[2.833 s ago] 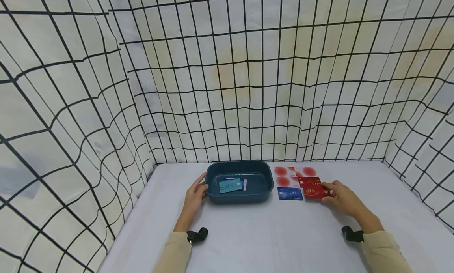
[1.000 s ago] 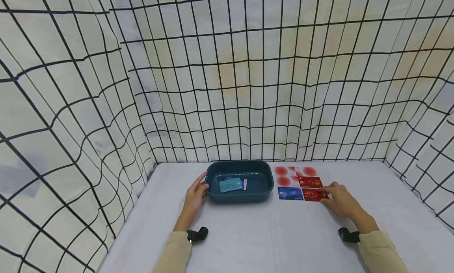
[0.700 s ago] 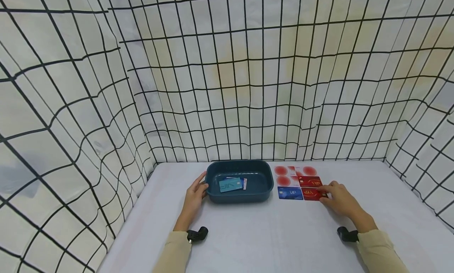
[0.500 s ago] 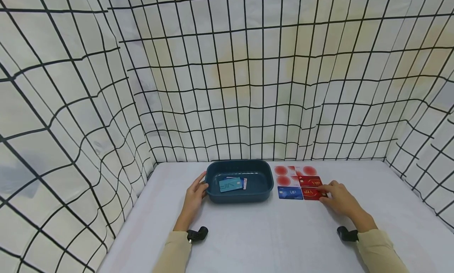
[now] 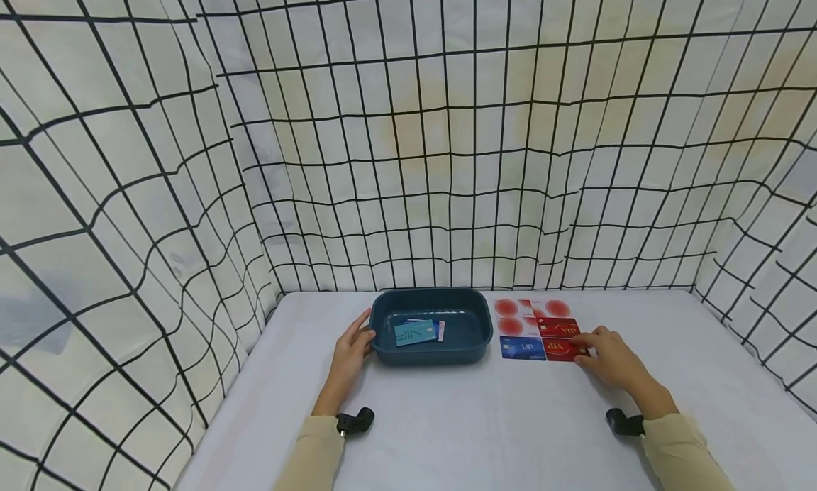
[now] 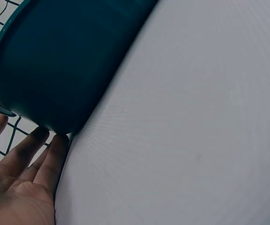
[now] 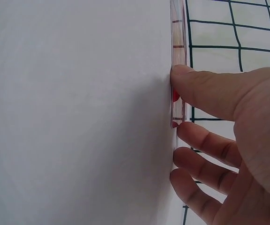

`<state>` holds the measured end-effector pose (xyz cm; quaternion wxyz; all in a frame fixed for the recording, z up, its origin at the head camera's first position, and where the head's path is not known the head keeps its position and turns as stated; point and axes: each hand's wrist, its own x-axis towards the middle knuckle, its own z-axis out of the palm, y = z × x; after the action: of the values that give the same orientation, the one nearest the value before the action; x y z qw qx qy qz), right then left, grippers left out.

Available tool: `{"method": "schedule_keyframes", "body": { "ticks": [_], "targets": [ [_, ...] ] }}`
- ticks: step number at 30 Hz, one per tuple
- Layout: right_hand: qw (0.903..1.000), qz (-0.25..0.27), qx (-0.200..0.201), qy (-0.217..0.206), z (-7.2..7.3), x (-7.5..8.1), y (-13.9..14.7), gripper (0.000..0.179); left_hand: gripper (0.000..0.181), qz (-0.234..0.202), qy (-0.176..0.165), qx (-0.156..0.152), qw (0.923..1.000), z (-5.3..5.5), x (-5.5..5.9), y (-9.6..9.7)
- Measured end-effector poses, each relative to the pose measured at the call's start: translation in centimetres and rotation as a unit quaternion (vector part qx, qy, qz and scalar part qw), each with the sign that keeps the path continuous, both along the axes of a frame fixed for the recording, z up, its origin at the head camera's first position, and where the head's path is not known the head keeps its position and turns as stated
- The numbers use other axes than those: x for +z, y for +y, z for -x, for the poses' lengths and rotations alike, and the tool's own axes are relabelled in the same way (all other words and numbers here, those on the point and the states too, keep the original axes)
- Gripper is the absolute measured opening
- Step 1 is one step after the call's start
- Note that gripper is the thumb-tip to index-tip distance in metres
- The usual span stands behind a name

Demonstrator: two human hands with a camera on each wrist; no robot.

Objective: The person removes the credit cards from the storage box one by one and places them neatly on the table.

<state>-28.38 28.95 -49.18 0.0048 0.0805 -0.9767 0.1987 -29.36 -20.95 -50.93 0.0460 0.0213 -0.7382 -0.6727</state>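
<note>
In the head view my left hand (image 5: pixel 349 345) rests against the left end of the dark teal basin (image 5: pixel 428 358). Its fairly straight fingers (image 6: pixel 55 157) touch the basin's wall in the left wrist view. My right hand (image 5: pixel 614 357) has thumb and fingertips at the right end of a red VIP card (image 5: pixel 559 349), which lies on the table at the near right corner of a block of cards. The right wrist view shows the thumb (image 7: pixel 205 89) on that card's near edge, with the other fingertips around its corner. A second red card (image 5: pixel 557 327) lies just behind.
A blue VIP card (image 5: pixel 523 348) adjoins the red card's left side. Behind are white cards with red dots (image 5: pixel 510 326). Inside the basin lie a light blue VIP card (image 5: pixel 415 333) and others under it. Black netting (image 5: pixel 447 193) over white cloth stands behind the table (image 5: pixel 447 427).
The red card my right hand held raised 2.8 s ago now lies flat in front of the other red card. My right hand has shifted slightly left; my left hand stays at the basin.
</note>
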Motion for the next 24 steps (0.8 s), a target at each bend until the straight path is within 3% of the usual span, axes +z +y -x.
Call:
{"method": "schedule_keyframes", "body": {
  "ticks": [24],
  "targets": [
    [1.0,0.002,-0.003,0.001,0.05,-0.1,-0.03,0.047,0.051,0.006,0.007,-0.007,0.9999,-0.11,0.13,0.04]
  ]
}}
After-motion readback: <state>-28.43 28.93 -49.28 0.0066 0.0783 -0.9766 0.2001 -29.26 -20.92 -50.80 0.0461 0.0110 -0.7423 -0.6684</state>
